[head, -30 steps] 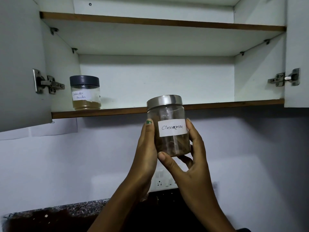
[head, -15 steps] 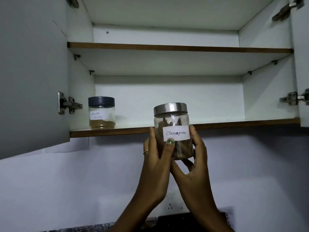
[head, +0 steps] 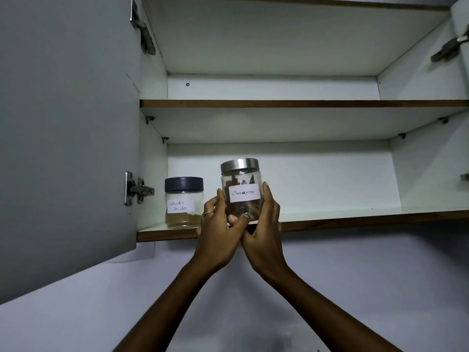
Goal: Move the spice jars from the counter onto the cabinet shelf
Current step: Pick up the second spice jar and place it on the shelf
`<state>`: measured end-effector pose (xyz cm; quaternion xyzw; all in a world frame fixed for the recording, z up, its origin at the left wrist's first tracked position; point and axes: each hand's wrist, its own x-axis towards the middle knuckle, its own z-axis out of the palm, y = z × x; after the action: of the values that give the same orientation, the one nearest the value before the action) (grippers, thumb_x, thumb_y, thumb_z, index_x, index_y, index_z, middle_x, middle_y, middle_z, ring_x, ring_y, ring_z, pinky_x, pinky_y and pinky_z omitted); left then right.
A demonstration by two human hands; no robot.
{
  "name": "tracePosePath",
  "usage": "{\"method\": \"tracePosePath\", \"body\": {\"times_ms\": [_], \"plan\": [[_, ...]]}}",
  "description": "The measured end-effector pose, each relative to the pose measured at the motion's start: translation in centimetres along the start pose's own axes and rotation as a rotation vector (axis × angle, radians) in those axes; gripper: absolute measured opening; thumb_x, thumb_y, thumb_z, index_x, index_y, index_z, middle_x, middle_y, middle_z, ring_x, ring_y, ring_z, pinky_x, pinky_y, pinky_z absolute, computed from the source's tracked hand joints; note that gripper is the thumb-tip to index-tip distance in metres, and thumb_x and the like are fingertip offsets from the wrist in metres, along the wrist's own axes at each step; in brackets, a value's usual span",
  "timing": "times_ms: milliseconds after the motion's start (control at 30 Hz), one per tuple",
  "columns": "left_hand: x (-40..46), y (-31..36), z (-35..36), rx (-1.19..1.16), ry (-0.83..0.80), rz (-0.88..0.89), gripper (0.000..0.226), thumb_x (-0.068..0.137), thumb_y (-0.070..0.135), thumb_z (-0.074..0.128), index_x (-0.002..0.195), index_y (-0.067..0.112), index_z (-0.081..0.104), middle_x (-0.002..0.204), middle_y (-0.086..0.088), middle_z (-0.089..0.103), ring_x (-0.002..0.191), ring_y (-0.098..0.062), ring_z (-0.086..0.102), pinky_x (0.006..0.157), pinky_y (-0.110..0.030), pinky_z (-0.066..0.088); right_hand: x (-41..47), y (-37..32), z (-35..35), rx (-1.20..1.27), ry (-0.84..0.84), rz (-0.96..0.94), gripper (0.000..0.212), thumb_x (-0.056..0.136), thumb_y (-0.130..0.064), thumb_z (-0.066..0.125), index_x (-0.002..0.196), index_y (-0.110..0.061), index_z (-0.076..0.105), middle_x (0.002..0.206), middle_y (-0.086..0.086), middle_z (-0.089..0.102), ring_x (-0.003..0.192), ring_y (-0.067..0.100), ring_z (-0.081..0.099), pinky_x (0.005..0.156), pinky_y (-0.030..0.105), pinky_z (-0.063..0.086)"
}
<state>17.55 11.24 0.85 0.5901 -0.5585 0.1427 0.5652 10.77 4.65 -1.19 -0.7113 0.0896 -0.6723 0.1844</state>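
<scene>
You held a clear jar [head: 241, 189] with a steel lid; its white label read "Cinnamon" in handwriting. At nine o'clock from it stood a second jar [head: 184, 203] with a dark lid, labelled "Coriander Powder", resting on the lower cabinet shelf [head: 355, 221] near the left wall. Your left hand [head: 218, 232] curled round the cinnamon jar's left side, thumb across the front near the base, a ring on one finger. Your right hand [head: 264, 229] clasped the right side, fingers upright along the glass. The jar was upright at the shelf's front edge; whether it touched the shelf could not be told. Both forearms rose from six o'clock.
</scene>
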Motion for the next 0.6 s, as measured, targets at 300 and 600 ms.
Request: {"method": "tracePosePath", "body": {"times_ms": [300, 600], "plan": [[2.3, -3.5, 0.5, 0.201, 0.003, -0.011, 0.064, 0.096, 0.033, 0.047, 0.151, 0.019, 0.017, 0.145, 0.000, 0.043, 0.131, -0.017, 0.040, 0.113, -0.044, 0.021, 0.4, 2.6, 3.5, -0.419, -0.015, 0.074, 0.081, 0.091, -0.045, 0.045, 0.149, -0.012, -0.002, 0.155, 0.003, 0.022, 0.142, 0.013, 0.022, 0.114, 0.033, 0.001], [2.9, -4.0, 1.8, 0.376, 0.042, -0.085, 0.064, 0.100, 0.031, 0.033, 0.150, 0.007, 0.001, 0.108, -0.004, 0.064, 0.117, -0.020, 0.051, 0.112, -0.037, 0.013, 0.3, 2.1, 3.9, -0.721, -0.123, 0.126, 0.093, 0.091, -0.054, 0.042, 0.146, -0.005, -0.016, 0.158, 0.004, 0.012, 0.141, 0.019, 0.019, 0.118, 0.036, -0.005]]}}
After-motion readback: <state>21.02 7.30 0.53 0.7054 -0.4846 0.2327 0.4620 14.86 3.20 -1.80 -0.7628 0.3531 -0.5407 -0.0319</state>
